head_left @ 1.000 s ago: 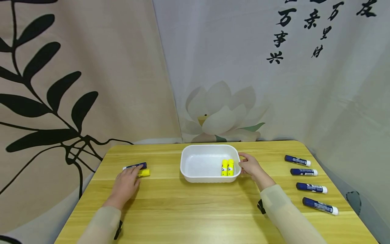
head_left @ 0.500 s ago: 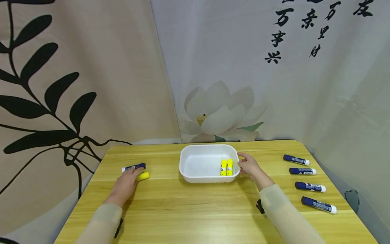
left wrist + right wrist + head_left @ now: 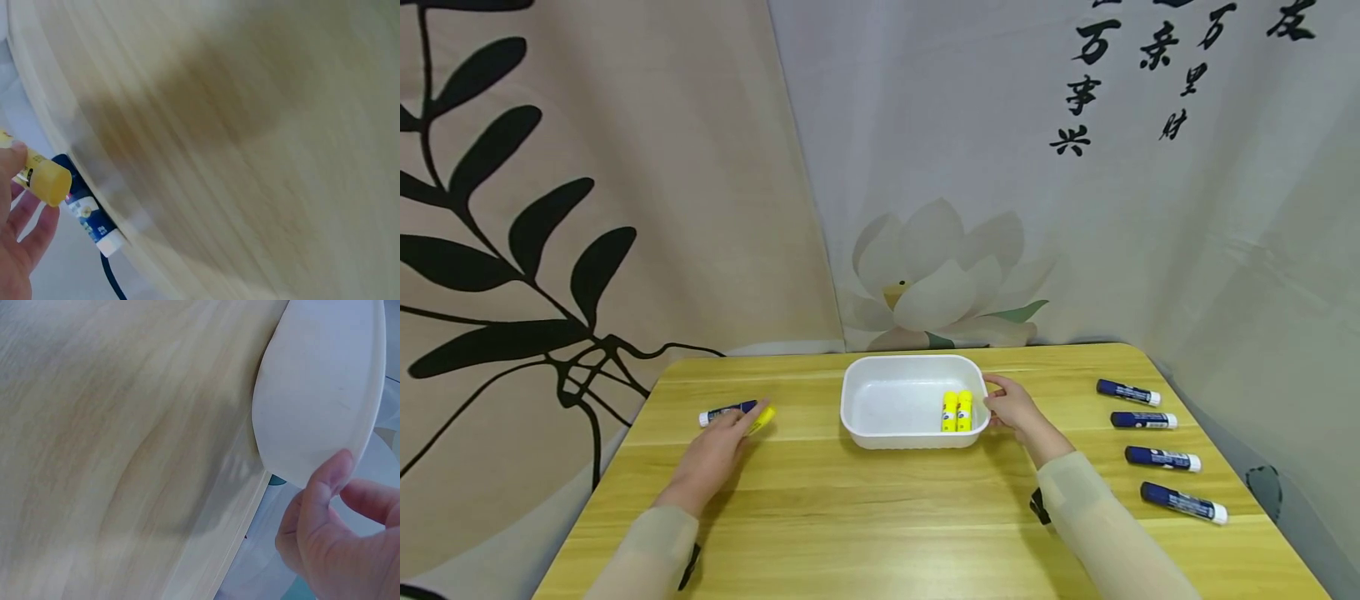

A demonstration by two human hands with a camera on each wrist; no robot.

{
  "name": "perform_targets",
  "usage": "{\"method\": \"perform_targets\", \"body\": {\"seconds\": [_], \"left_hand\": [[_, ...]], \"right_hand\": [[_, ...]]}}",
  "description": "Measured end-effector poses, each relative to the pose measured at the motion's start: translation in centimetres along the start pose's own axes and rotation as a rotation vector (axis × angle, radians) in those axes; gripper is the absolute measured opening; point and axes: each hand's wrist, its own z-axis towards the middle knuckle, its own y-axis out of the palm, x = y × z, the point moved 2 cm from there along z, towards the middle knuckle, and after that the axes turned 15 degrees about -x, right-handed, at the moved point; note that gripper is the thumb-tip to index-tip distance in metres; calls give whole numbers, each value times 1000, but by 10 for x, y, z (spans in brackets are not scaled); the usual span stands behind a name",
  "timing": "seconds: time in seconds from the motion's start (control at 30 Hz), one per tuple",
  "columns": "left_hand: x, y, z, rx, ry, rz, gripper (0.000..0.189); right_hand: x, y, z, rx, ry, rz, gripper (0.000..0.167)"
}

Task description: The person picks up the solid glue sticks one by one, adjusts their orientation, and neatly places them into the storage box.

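My left hand [image 3: 709, 457] pinches a yellow glue stick [image 3: 51, 182] between thumb and fingers at the table's left side. In the left wrist view the stick's capped end points out past the thumb. Right beside it lies a dark blue marker [image 3: 715, 415] with a white end, partly covered by the hand in the head view. A white plastic tray [image 3: 887, 442] stands at the back middle, two yellow glue sticks [image 3: 957, 412] side by side in its right part. On the tray's right rim, my right hand [image 3: 334, 537] grips with thumb outside and fingers at the edge.
Several dark blue markers with white ends lie in a column at the right of the wooden table [image 3: 880, 525], one of them the nearest marker [image 3: 1183, 503]. Behind the table's back edge hangs a printed cloth [image 3: 715, 167].
My left fingers have closed on the yellow glue stick, which has turned and shifted slightly right beside the marker. The right hand keeps its place on the tray rim.
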Motion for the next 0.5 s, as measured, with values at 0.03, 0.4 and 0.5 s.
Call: {"method": "perform_targets", "body": {"seconds": [0.03, 0.4, 0.5], "left_hand": [[2, -1, 0, 12, 5, -3, 72], [11, 0, 13, -16, -107, -455, 68], [14, 1, 17, -14, -149, -642, 67]], "right_hand": [[0, 0, 0, -1, 1, 1, 52], [0, 0, 0, -3, -1, 4, 52], [0, -1, 0, -1, 0, 6, 51]]}}
